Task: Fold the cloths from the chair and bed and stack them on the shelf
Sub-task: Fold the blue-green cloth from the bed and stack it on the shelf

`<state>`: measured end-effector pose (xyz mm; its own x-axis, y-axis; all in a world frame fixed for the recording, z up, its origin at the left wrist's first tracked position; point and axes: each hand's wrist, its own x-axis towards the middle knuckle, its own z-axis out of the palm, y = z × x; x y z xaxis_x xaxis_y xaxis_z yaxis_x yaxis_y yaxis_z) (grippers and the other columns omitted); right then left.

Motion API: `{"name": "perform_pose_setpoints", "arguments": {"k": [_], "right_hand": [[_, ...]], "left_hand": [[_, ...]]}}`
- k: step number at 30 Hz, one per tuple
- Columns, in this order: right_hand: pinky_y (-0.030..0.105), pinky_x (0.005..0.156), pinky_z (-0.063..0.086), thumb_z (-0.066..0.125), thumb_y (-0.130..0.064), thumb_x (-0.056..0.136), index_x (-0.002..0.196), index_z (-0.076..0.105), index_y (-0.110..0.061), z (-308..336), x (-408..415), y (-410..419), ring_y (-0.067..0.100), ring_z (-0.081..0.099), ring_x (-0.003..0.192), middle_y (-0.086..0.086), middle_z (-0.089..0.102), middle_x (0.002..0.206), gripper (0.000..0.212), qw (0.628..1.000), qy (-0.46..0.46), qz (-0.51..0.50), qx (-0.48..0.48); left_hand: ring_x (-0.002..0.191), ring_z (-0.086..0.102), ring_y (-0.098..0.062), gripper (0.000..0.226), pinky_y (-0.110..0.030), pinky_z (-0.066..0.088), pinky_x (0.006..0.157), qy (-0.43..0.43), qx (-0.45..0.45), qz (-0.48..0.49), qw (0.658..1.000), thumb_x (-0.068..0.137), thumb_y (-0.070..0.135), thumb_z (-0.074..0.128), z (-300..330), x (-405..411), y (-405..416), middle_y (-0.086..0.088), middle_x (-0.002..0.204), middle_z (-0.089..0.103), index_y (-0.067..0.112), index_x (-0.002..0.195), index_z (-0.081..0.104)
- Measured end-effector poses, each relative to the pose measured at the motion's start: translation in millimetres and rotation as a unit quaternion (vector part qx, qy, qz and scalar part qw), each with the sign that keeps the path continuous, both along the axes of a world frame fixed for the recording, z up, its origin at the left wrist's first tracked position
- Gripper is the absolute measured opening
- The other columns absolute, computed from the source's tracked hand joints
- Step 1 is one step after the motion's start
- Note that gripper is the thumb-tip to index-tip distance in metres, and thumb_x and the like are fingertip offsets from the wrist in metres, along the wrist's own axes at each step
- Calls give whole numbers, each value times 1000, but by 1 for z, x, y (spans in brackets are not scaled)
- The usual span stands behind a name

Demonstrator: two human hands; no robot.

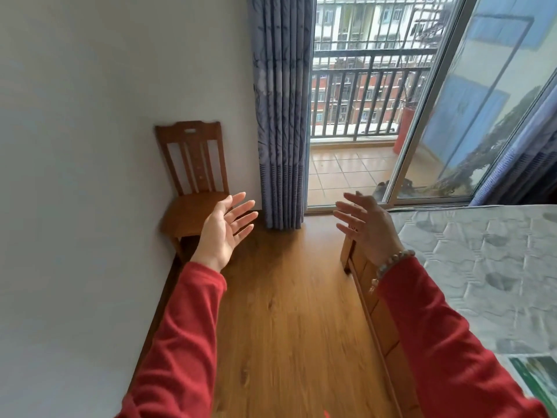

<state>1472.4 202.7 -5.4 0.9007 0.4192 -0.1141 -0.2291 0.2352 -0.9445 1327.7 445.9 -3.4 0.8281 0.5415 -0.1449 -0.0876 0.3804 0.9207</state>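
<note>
holding my left hand (224, 229) and right hand (366, 229) up over the floor (289, 312) — fingers spread wide, gripping nothing — chair (193, 182) left, bed (482, 267) right.

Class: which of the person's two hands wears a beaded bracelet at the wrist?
The right hand, beside the bed; the left hand, in front of the chair, has a bare wrist.
</note>
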Motion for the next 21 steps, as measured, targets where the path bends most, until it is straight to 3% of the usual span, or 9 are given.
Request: {"name": "perform_pose_setpoints", "arguments": {"k": [3, 9, 21], "right_hand": [[38, 87, 54, 56, -38, 93, 122, 64, -14, -10, 57, 18, 23, 70, 107, 7, 71, 116, 38, 1000, 6, -7, -4], [41, 96, 53, 54, -33, 95, 116, 67, -15, -13, 187, 50, 25, 68, 107, 7, 71, 117, 30, 999, 20, -23, -11], [38, 92, 54, 50, -36, 97, 116, 66, -16, -13, 411, 85, 24, 69, 106, 7, 71, 118, 32, 999, 37, -27, -12]], "left_hand": [[112, 67, -22, 32, -40, 48, 98, 7, 0, -11, 1000, 100, 39, 44, -8, 60, 19, -1, 119, 72, 25, 117, 67], [110, 67, -21, 31, -39, 48, 96, 16, -1, -25, 1000, 101, 38, 43, -17, 194, 44, -2, 120, 71, 24, 117, 66], [109, 67, -20, 34, -37, 49, 92, 52, 2, -34, 998, 101, 38, 42, -21, 410, 85, -2, 121, 70, 24, 123, 63]]}}
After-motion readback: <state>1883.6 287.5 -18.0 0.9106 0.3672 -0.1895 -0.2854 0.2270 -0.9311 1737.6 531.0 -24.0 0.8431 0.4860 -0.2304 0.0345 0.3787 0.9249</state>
